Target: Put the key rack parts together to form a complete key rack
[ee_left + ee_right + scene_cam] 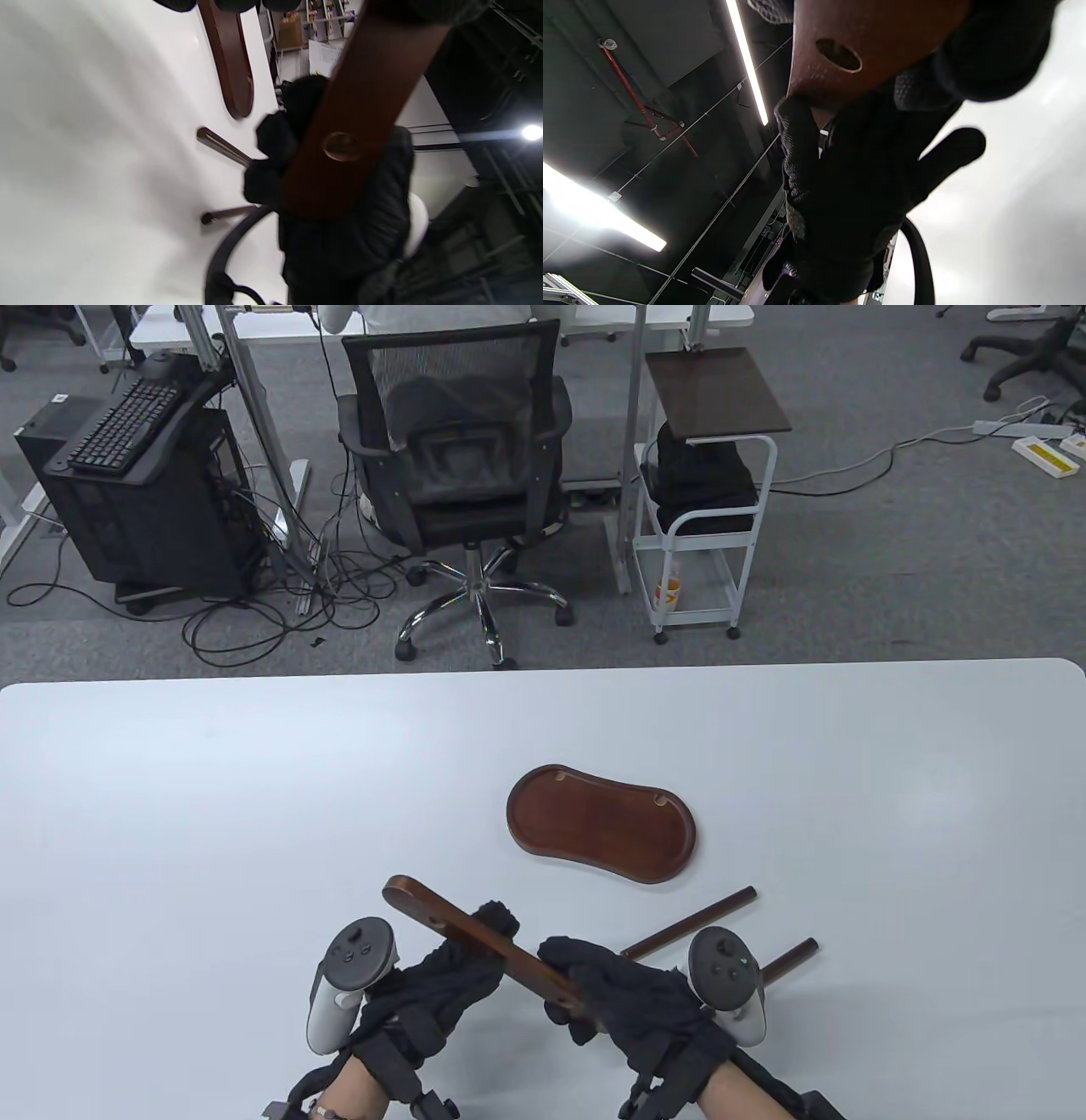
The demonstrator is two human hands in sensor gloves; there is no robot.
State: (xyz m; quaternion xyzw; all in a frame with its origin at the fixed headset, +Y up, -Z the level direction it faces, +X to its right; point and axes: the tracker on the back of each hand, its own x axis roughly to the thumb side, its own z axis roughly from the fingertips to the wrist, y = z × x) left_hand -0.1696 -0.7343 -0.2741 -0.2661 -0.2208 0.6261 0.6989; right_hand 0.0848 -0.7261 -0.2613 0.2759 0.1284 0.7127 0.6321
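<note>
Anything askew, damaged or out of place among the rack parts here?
Nothing stands out. Both hands hold the wooden bar above the table; the base lies flat, and two dowels lie beside the right hand. No damage shows.

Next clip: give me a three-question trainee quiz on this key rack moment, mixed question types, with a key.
1. True or false: both hands, left hand and right hand, hold the wooden bar.
2. Multiple choice: where is the tray? A) in the left hand B) flat on the table C) on the chair
3. Fill in: ___ rods, rod one and rod two, lie on the table near the right hand.

Key: 1 true; 2 B; 3 two
</note>
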